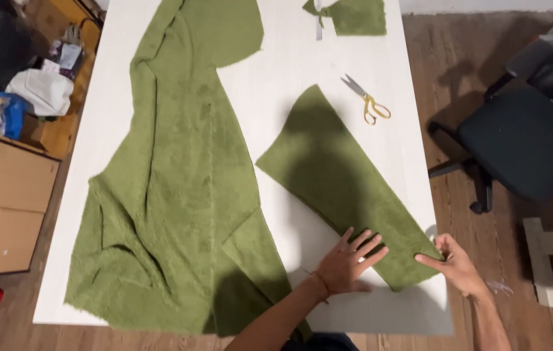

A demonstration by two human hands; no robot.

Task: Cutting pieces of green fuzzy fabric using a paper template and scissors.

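Left hand (348, 263) is pressed flat, fingers spread, on the near end of the cut green piece (341, 182), pinning it to the counter (289, 65); its corner is pinched by right hand (455, 263) at four o'clock, scissors (367, 104) parked at one, large cloth (179, 182) spread at ten

- Left hand (349, 261) flat, fingers spread, pressing near end of cut green fabric piece (338, 182).
- Right hand (456, 262) pinching that piece's near right corner at the white surface (302, 62) edge.
- Large green fabric (179, 175) spread left.
- Yellow-handled scissors (367, 101) lying far right; small green scrap (354, 16) beyond.
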